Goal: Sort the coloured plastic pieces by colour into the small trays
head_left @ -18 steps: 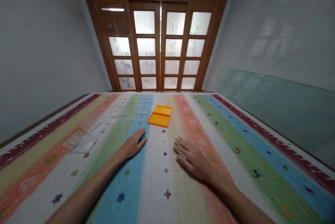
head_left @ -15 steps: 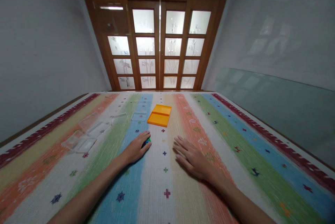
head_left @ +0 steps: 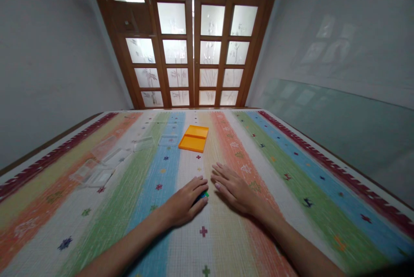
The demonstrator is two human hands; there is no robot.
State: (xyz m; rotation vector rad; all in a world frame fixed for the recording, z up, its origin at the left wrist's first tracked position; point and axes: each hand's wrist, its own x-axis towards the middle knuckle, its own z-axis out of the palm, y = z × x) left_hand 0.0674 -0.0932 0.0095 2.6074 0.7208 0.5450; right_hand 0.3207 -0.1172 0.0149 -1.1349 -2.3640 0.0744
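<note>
1. One small blue-and-green piece sits within the left hand, showing between the thumb and the curled fingers. These seem to pinch it from either side, with the palm turned down.
2. Most of the piece is covered by those fingers, so I cannot fairly tell its outline or which way its long axis runs.
3. The right hand lies palm down on the striped tablecloth, fingers stretched out and loosely spread, and nothing shows in its grasp.
4. From the right hand, the piece lies to the left, just beside the thumb tip and a little nearer the person. The left hand is the closer of the two, since it already has contact; a narrow gap parts the two sets of fingertips.
5. Beyond both hands, near the fingertips, is an orange two-section tray, flat on the cloth. Its long axis runs away from the person, the far end leaning slightly right. The right fingertips look marginally closer to it.
6. Several clear plastic containers lie farther off to the left, well apart from both hands.
</note>
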